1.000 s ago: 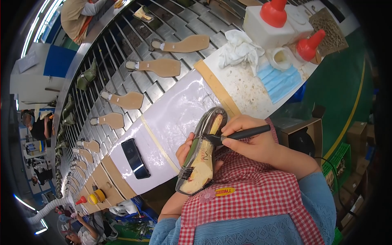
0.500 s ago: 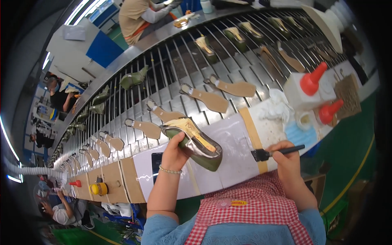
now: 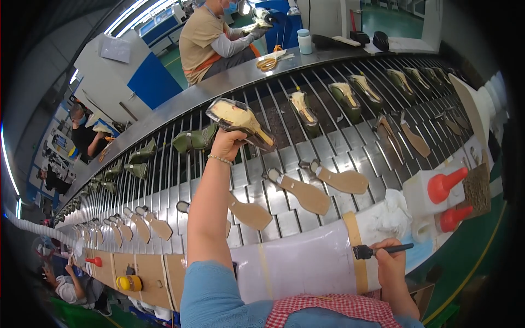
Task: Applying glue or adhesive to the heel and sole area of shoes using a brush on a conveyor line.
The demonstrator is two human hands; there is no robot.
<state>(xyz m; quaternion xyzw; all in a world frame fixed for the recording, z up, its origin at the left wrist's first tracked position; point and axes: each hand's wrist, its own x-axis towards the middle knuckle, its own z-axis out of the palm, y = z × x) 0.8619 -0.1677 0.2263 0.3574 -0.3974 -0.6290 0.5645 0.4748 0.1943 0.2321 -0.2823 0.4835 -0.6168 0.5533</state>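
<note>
My left hand [image 3: 228,145] is closed around a green lasted shoe upper [image 3: 240,121], its cream underside facing up. The arm stretches out over the conveyor, and the shoe hangs above the metal rods. Just left of it a green upper [image 3: 191,140] rests on the rods. On the near side of the conveyor are tan soles with dark heels [image 3: 298,192]; my forearm hides part of one. My right hand [image 3: 389,259] grips a black brush [image 3: 363,252] by its handle, bristles pointing left over the white-covered bench [image 3: 301,268].
White bottles with red nozzles [image 3: 435,194] and a crumpled white cloth [image 3: 392,212] stand at the bench's right end. A yellow jar [image 3: 129,282] sits at the left. Further shoe uppers [image 3: 345,98] line the far rods. Across the conveyor sits a co-worker [image 3: 205,41].
My left hand has carried the shoe upper from above the bench away from me, over the conveyor, turning it. My right hand still holds the brush near the bench. The view has shifted.
</note>
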